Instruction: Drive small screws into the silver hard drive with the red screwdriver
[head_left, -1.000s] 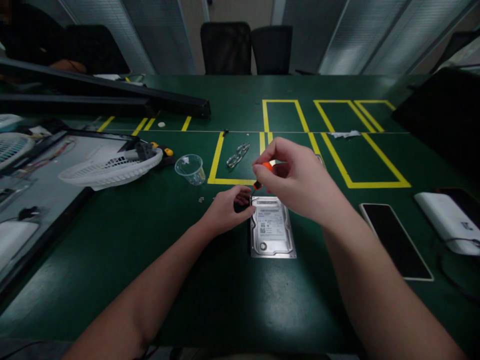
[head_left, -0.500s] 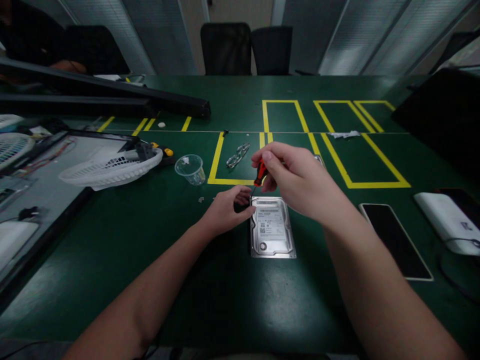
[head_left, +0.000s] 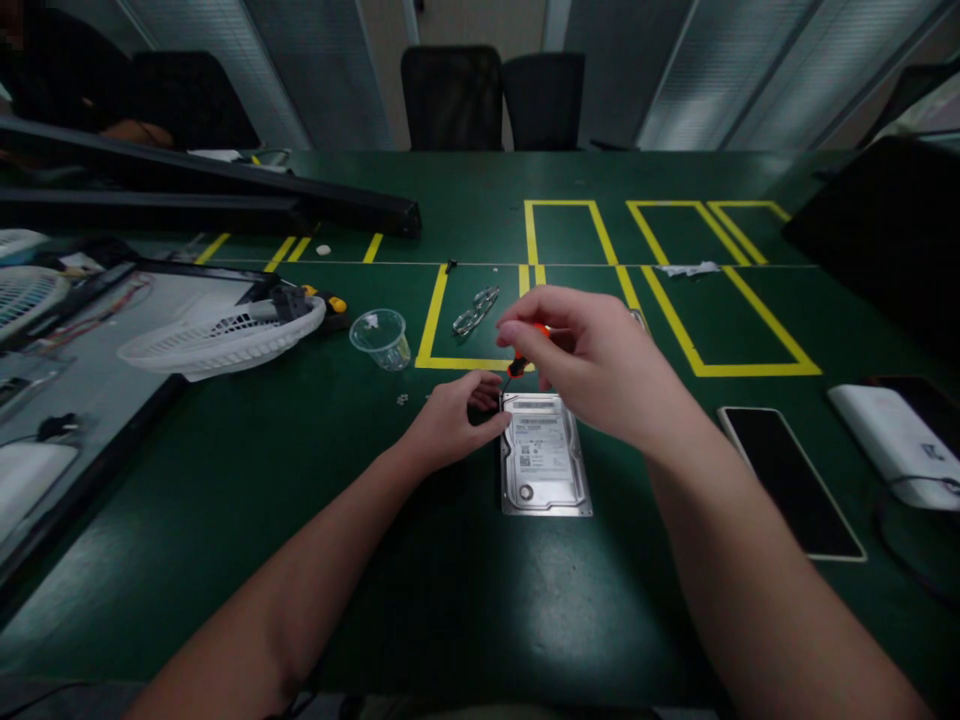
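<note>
A silver hard drive (head_left: pixel 546 455) with a white label lies flat on the green table. My left hand (head_left: pixel 459 418) is at its upper left corner, the thumb on the drive's edge and the fingers curled beside it, steadying it. Closed around a red and black screwdriver (head_left: pixel 517 366) is my right hand (head_left: pixel 581 350), above the drive's far end. The screwdriver's thin shaft slants down to the upper left corner, close to my left fingers; its exact tip is hard to make out. Several tiny screws (head_left: pixel 403 400) lie left of my left hand.
Beyond the left hand stands a clear plastic cup (head_left: pixel 381 338). Glasses (head_left: pixel 475 311) rest inside yellow tape. At right are a phone (head_left: pixel 791 482) and a white power bank (head_left: pixel 898 445). A white fan grille (head_left: pixel 225 338) and a large panel (head_left: pixel 97 380) occupy the left.
My right hand's fingers and thumb have shifted on the screwdriver handle, turning a little and covering more of it. The left hand and the hard drive have stayed put.
</note>
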